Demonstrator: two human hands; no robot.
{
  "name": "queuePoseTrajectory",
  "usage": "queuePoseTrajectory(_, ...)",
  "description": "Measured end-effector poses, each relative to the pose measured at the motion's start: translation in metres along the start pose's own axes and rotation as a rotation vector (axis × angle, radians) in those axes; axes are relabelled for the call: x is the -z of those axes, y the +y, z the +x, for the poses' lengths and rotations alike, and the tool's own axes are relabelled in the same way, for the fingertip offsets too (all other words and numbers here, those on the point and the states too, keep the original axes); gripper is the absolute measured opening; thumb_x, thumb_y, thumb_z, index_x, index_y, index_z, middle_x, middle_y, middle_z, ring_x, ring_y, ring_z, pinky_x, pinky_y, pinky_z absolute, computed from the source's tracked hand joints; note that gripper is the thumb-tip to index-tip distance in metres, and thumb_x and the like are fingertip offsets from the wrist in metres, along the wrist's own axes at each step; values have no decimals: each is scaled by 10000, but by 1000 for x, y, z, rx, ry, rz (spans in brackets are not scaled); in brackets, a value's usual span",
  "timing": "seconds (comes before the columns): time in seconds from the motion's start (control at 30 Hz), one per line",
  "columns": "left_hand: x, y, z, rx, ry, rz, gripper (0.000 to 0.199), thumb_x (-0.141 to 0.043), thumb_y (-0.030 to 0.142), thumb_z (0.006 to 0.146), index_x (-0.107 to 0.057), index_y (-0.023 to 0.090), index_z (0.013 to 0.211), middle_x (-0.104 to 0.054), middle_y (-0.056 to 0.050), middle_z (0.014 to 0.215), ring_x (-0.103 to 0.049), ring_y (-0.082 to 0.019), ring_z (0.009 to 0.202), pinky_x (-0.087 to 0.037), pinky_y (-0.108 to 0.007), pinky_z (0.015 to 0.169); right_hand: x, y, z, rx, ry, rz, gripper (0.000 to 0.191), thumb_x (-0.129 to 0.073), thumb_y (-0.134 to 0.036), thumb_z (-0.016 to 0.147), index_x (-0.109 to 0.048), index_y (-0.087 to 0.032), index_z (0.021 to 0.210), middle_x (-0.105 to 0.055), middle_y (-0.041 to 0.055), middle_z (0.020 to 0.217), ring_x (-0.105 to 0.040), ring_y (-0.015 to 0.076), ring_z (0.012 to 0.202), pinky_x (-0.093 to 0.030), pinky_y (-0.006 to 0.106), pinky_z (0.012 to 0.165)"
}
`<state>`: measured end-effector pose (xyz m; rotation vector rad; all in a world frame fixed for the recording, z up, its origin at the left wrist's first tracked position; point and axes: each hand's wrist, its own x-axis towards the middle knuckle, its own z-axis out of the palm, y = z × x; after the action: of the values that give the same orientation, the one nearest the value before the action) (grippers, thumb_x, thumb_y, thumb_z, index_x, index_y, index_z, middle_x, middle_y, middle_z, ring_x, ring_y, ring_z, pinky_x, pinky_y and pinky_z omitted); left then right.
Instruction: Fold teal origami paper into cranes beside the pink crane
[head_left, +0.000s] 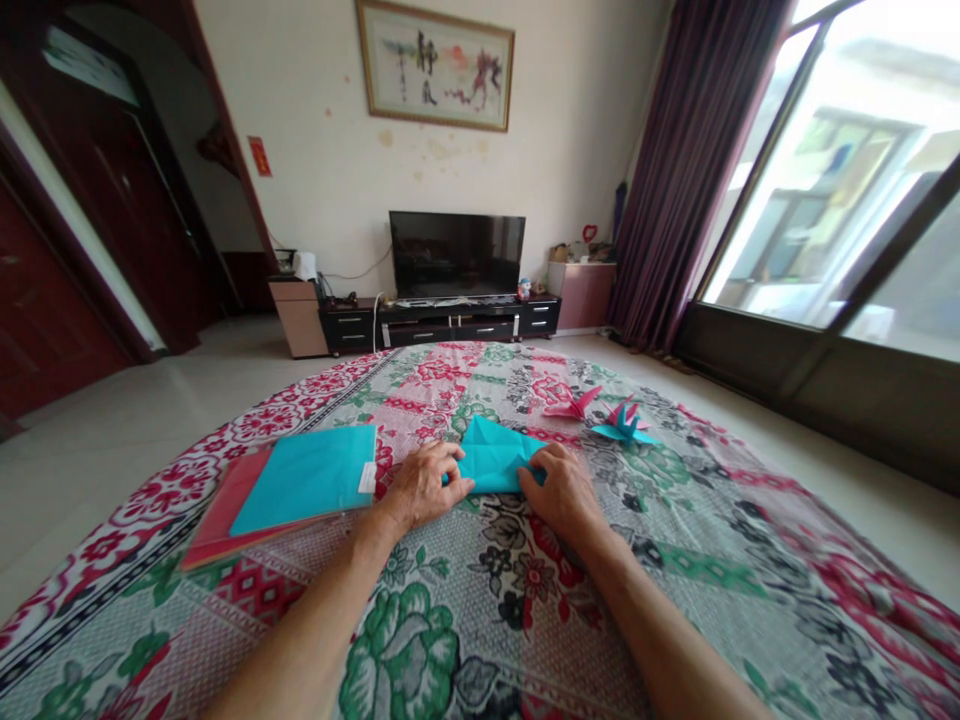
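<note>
A creased blue sheet of paper [495,458], partly folded, lies on the patterned tablecloth in front of me, with a peak pointing away from me. My left hand [429,484] pinches its left edge between thumb and fingers. At the right edge, my right hand [564,492] grips the paper with curled fingers, the thumb on its lower part. To the left rests a stack of paper, with a blue pack [311,475] on top of pink sheets [217,515]. Folded paper cranes stand at the back right, a pink one [576,404] and a blue one [625,428] beside more pink paper.
The round table is covered by a floral cloth [405,650]. Beyond it stand a low black cabinet [427,330] and a television [457,255]. A dark curtain [675,170] and a window are on the right, doors on the left.
</note>
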<state>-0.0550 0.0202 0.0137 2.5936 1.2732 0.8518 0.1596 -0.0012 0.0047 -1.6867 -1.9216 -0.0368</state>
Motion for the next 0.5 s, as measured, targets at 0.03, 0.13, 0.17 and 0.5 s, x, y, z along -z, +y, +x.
queuePoseTrajectory(0.03, -1, 0, 0, 7, 2, 6, 206, -615, 250, 738, -576, 173, 551, -639, -64, 1031, -587, -188, 947, -442, -336, 875, 0, 0, 0, -5, 4, -9, 157, -524, -287, 778, -605, -172, 709, -593, 65, 844, -535, 168, 807, -385, 267, 772)
queuePoseTrajectory(0.13, -5, -1, 1, 23, 7, 25, 205, -613, 236, 730, -571, 172, 540, -638, -60, 1026, -589, -186, 933, -448, -337, 866, -1, -1, 1, -27, 20, -30, 136, -529, -272, 767, -605, -173, 710, -587, 61, 835, -530, 169, 800, -381, 268, 765)
queuePoseTrajectory(0.17, -6, -2, 1, 26, 10, 30, 206, -610, 234, 729, -570, 172, 537, -638, -58, 1021, -589, -186, 928, -450, -338, 865, -2, -1, 1, -32, 23, -31, 138, -527, -272, 768, -605, -174, 711, -585, 59, 830, -528, 170, 799, -380, 269, 764)
queuePoseTrajectory(0.5, -9, 1, 3, 43, 53, 79, 227, -596, 226, 721, -561, 173, 504, -630, -70, 1007, -577, -208, 950, -443, -350, 881, -4, -1, 2, -58, 36, -19, 111, -530, -232, 736, -605, -174, 678, -577, 65, 824, -512, 182, 802, -379, 288, 762)
